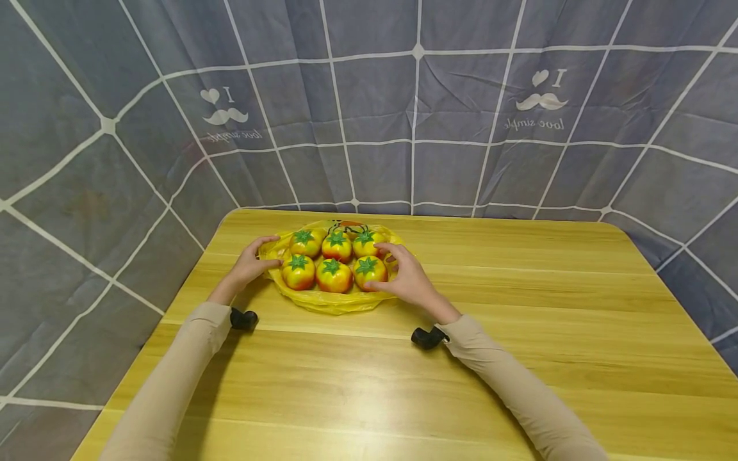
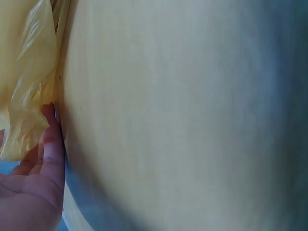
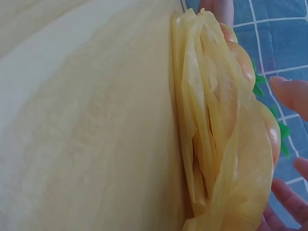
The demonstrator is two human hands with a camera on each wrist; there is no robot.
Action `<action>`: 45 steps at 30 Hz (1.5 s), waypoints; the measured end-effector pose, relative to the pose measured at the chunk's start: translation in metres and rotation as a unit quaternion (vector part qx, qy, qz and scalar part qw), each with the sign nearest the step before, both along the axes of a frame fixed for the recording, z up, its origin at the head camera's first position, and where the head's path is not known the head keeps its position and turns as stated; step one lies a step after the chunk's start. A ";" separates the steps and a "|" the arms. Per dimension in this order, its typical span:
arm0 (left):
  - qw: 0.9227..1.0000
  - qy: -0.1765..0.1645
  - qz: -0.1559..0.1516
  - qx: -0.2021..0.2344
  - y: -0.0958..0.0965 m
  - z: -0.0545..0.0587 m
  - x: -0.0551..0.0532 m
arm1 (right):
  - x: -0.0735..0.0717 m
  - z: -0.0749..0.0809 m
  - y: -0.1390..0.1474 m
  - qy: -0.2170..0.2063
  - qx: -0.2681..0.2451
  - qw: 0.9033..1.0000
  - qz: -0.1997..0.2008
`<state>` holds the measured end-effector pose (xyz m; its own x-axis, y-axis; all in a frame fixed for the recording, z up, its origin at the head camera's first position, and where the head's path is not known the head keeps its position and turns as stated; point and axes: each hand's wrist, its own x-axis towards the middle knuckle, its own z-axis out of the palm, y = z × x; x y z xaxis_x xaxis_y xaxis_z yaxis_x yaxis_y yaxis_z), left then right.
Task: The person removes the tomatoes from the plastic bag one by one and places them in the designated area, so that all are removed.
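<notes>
A grey curtain (image 1: 375, 96) with white lines hangs behind the yellow bag (image 1: 340, 304). Below the bag is the wooden desk (image 1: 357, 384). At the bag's right end is the right hand (image 1: 406, 275), its grip spread apart. At the bag's left end is the left hand (image 1: 246, 266), its grip also apart, fingers against the folds. Inside the bag sit six tomatoes (image 1: 334, 275), in two rows of three. Each carries green leaves (image 1: 331, 266) on top.
</notes>
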<state>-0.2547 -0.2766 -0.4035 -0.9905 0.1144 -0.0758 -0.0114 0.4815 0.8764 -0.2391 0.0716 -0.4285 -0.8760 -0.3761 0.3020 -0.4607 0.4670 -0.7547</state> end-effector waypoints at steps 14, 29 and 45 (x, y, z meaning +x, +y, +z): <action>0.999 0.030 -0.015 -0.021 -0.013 -0.024 -0.012 | 0.001 -0.007 -0.004 -0.001 0.019 1.000 -0.007; 0.999 0.028 -0.021 -0.008 -0.013 -0.022 -0.011 | -0.004 -0.015 -0.005 -0.019 0.044 0.999 -0.011; 0.999 0.032 -0.026 -0.005 -0.013 -0.023 -0.011 | -0.006 -0.011 -0.005 -0.068 0.021 0.997 0.005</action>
<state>-0.2658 -0.2898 -0.4267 -0.9861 0.1655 -0.0146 0.0692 0.4892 0.8694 -0.2447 0.0667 -0.4397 -0.9040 -0.3951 0.1635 -0.3597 0.4960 -0.7903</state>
